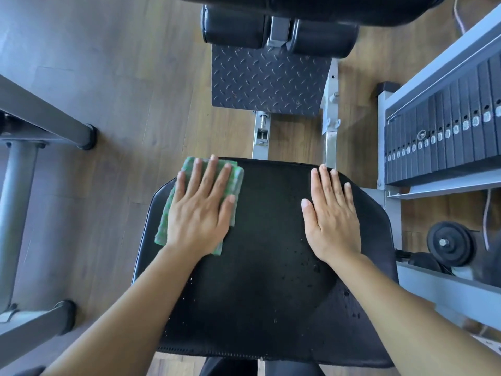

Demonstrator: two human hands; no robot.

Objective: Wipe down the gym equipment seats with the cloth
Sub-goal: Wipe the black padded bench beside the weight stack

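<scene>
On the black seat (260,267), far-left corner: the green checked cloth (163,226) lies folded flat, its outer edge reaching slightly past the seat's left rim.
Left hand (200,210): palm down on top of the cloth, covering most of it; only the cloth's margins show around it.
Left fingers (207,175): straight and slightly spread, pressing the cloth onto the padding, not curled round it; the tips reach the seat's far edge.
Right hand (332,215): palm down on the bare padding at the far-right part of the seat, well apart from the cloth.
Right fingers (325,183): released, straight and close together, holding nothing; the thumb points toward the middle of the seat.
Seat surface: dark padding, with small droplets (349,294) scattered over its right and near parts.
Beyond the seat: a dark foot plate (267,82) with a raised tread pattern, and past it two black roller pads (233,25) side by side.
Right side: a weight stack (447,137) of dark plates in a pale grey frame, with a black pulley wheel (451,243) lower down.
Left side: grey metal tubing (19,185) of another machine on the wooden floor (122,77).
</scene>
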